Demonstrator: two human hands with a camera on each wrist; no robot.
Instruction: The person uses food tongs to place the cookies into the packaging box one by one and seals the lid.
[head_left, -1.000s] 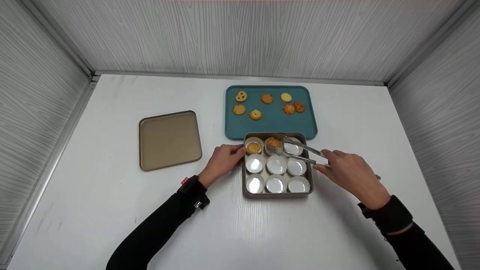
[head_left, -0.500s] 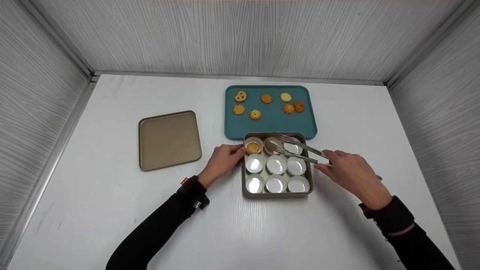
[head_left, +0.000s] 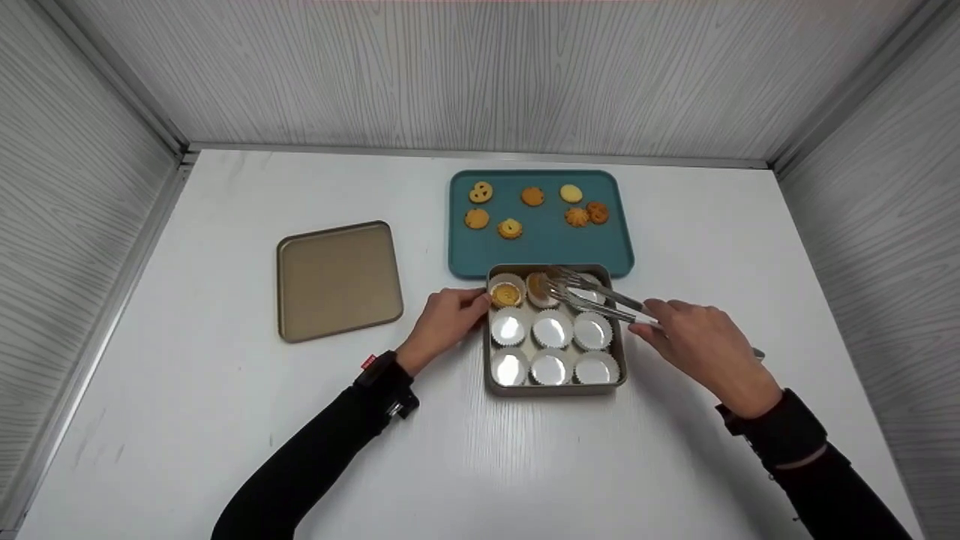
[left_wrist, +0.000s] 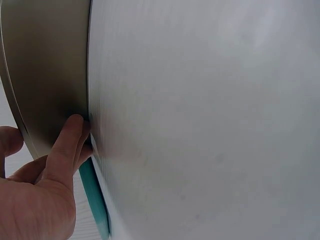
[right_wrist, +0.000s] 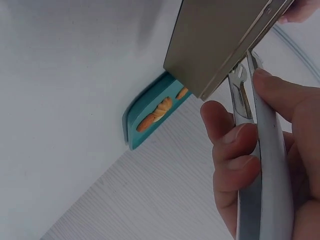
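Observation:
A deep rectangular metal tin [head_left: 556, 391] holds rows of white paper cups [head_left: 553, 329]. My left hand [head_left: 447, 321] grips its left wall; in the left wrist view fingers [left_wrist: 65, 147] lie against the outside, with the thumb at the rim. My right hand [head_left: 697, 341] holds metal tongs [head_left: 611, 304] around their handles, also clear in the right wrist view. Over the back row, the tong tips stand slightly apart. Just left of them, a brown cookie [head_left: 537, 288] leans in the back middle cup. Another round cookie [head_left: 506, 295] lies in the back left cup.
Behind the tin, a teal tray [head_left: 540, 255] carries several cookies, among them a pretzel-shaped one [head_left: 481, 193] and a pale one [head_left: 571, 193]. A shallow bronze tray [head_left: 341, 285] lies to the left. Grey panels [head_left: 480, 82] enclose the white table [head_left: 480, 465].
The tong tips have shifted slightly right, off the cookie in the back middle cup. That cookie now sits tilted at the cup's left side. My left hand has stayed put.

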